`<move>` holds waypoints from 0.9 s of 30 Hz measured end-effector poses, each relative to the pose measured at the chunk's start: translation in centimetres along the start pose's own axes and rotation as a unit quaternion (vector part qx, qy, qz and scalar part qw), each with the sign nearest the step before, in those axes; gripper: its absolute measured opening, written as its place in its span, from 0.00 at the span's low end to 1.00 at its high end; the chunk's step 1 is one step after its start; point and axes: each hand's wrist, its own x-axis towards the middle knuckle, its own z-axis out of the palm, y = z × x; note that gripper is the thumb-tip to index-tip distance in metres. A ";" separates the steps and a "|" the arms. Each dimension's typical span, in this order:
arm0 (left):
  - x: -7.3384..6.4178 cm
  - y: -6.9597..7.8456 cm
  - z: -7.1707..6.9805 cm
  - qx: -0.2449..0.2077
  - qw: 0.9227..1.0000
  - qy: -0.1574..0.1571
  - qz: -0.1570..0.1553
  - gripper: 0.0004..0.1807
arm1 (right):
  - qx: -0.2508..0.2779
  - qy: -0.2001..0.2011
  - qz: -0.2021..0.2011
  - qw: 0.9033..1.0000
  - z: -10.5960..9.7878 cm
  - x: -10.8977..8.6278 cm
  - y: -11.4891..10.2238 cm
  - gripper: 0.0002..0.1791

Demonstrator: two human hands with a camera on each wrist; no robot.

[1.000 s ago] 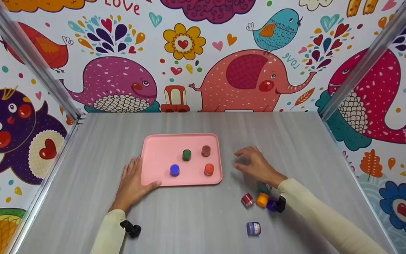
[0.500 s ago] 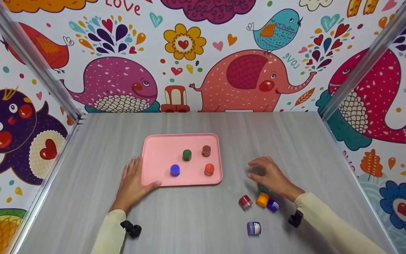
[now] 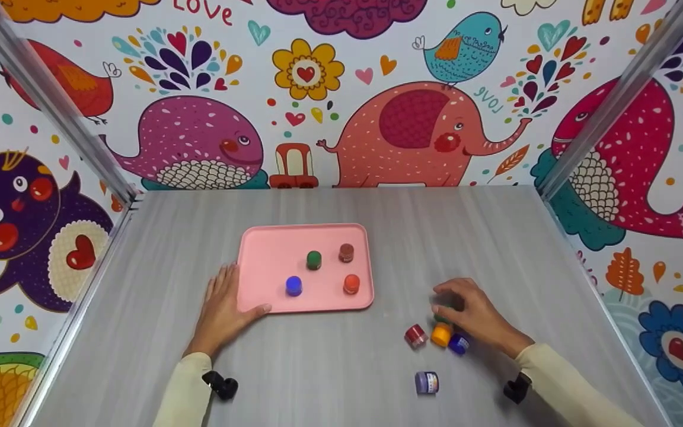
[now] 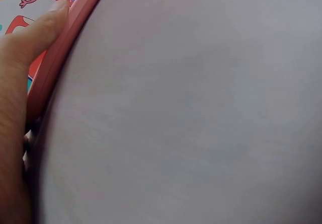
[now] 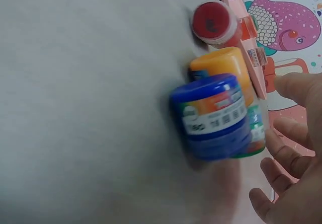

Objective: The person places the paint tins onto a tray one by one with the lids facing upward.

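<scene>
My left hand rests along the left side of the pink tray, fingers straight, thumb on the front rim. Standing in the tray are small paint jars: blue, green, brown and orange-red. On the table to the right, my right hand is over a cluster of jars, its fingers loosely bent and holding nothing. Its thumb partly hides another green jar; whether they touch I cannot tell. Beside that lie a yellow-orange jar, a dark blue jar and a dark red jar.
A purple jar lies on its side nearer the front of the grey table. Printed cartoon walls enclose the back and sides, with metal posts at the back corners.
My right hand has moved away from the tray, rightward and nearer to me, coming over the loose jars. The dark red jar has shifted slightly. My left hand has stayed on the tray.
</scene>
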 end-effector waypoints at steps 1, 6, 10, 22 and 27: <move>0.0 0.0 0.0 0.000 1.000 0.000 0.001 0.70 | -0.003 0.001 -0.002 1.000 0.0 -0.2 0.1 0.19; -0.1 -0.2 -0.2 0.003 1.000 -0.004 -0.002 0.70 | 0.005 0.005 -0.005 1.000 -0.2 -1.4 0.3 0.18; 0.0 -0.1 -0.1 0.004 1.000 -0.006 -0.002 0.70 | 0.009 0.017 0.007 1.000 -0.5 -2.2 0.6 0.19; 0.1 -0.1 -0.1 -0.001 1.000 -0.006 0.000 0.70 | 0.015 0.041 0.066 0.997 -0.7 -5.0 0.9 0.23; 0.1 -0.2 0.0 0.004 1.000 -0.005 0.003 0.70 | 0.017 0.043 0.086 0.995 -0.6 -5.8 1.1 0.20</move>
